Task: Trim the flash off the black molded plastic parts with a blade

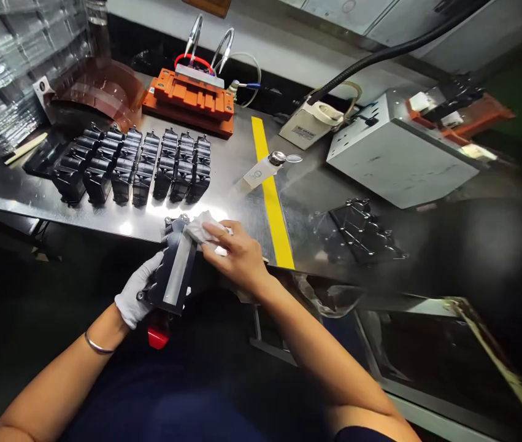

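Observation:
My left hand (137,293), in a white glove, is closed around a black plastic housing (159,279) just in front of the table edge. A long, shiny flat strip runs along the housing's upward face. My bare right hand (237,252) pinches a crumpled white cloth (203,230), which touches the upper end of that face. Beyond my hands, several similar black housings (150,162) stand in a row on the metal table. To their right is a white dispenser bottle (261,172) with its metal lid flipped up.
At the back stands an orange fixture (191,101) with hoses. A yellow tape line (272,209) crosses the metal table (224,153). On the right are a grey box (394,153), a cream-coloured device (309,126) with a black hose, and dark parts (364,230).

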Action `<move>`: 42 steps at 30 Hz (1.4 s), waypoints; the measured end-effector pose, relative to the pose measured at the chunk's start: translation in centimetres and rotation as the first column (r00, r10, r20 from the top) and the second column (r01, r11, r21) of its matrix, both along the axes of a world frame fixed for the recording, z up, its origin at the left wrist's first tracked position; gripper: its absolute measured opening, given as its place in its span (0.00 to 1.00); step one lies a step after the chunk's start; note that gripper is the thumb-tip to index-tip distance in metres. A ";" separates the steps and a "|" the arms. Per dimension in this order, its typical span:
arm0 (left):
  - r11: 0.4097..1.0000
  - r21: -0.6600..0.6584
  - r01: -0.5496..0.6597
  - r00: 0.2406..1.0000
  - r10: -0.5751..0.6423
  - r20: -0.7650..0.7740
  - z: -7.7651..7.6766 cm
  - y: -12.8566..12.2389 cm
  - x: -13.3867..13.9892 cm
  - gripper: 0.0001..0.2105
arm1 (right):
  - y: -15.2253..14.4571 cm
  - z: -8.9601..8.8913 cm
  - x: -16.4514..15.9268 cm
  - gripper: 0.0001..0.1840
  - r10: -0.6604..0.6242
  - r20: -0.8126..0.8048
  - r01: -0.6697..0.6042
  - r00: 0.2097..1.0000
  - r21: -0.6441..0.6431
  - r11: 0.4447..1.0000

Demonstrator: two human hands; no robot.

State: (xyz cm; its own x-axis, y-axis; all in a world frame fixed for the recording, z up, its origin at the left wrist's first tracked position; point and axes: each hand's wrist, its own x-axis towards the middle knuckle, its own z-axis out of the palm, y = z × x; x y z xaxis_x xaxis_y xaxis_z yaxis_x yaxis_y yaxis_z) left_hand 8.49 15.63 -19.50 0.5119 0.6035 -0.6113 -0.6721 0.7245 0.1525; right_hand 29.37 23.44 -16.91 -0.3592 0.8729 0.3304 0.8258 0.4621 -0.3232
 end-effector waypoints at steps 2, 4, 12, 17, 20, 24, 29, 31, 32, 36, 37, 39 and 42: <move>1.000 0.009 0.009 1.000 -0.008 -0.012 0.2 0.2 -0.1 0.21 | -1.6 -1.4 -0.7 0.19 -0.057 -0.042 0.058 0.997 0.026 0.998; 1.000 0.015 0.018 1.000 -0.017 -0.020 0.2 0.3 -0.1 0.21 | -1.8 -2.1 -1.0 0.20 -0.087 -0.068 0.089 0.994 0.029 0.996; 0.997 0.073 0.018 1.000 -0.019 0.013 -0.6 0.2 -0.5 0.22 | -2.3 -1.7 -2.0 0.21 -0.091 -0.037 0.091 0.995 0.003 0.996; 0.996 0.085 0.000 1.000 -0.002 0.016 -0.7 0.4 -0.4 0.22 | -2.7 -1.7 -2.4 0.21 -0.127 -0.015 0.128 0.992 0.028 0.991; 0.995 0.094 -0.018 1.000 0.018 0.003 -0.6 0.4 -0.4 0.21 | -2.2 -1.8 -2.5 0.21 -0.086 -0.013 0.087 0.996 0.015 0.996; 0.993 0.120 -0.009 1.000 0.006 0.030 -1.0 0.2 -0.7 0.24 | -2.1 -1.9 -2.8 0.22 -0.094 0.014 0.094 0.995 0.011 0.996; 0.990 0.138 -0.025 0.996 0.013 0.089 -1.5 0.3 -1.1 0.27 | -2.2 -1.5 -3.4 0.22 0.007 0.045 -0.007 0.999 -0.007 1.000; 0.989 0.146 -0.005 0.997 -0.006 0.076 -1.4 0.3 -1.2 0.29 | -2.0 -1.3 -3.4 0.21 -0.047 0.039 0.047 0.998 -0.007 0.999; 0.989 0.146 -0.007 0.998 -0.003 0.068 -1.3 0.4 -1.2 0.29 | -1.9 -1.3 -3.4 0.22 -0.027 0.054 0.028 0.998 -0.013 1.000; 0.989 0.149 -0.023 0.999 0.017 0.040 -0.9 0.5 -1.1 0.28 | -1.9 -1.3 -3.3 0.22 0.052 0.047 -0.050 0.998 -0.043 0.998; 0.987 0.158 -0.022 0.999 0.018 0.032 -0.9 0.5 -1.0 0.29 | -1.9 -1.3 -3.3 0.21 0.010 0.024 -0.009 1.000 -0.038 0.999; 0.986 0.165 -0.023 1.000 0.020 0.020 -0.9 0.5 -1.0 0.29 | -2.0 -1.3 -3.3 0.22 -0.041 0.011 0.042 0.999 -0.030 0.999; 0.987 0.160 -0.025 0.999 0.020 0.030 -1.4 0.4 -1.1 0.28 | -1.9 -1.5 -3.3 0.24 0.020 0.032 -0.019 0.999 -0.044 0.999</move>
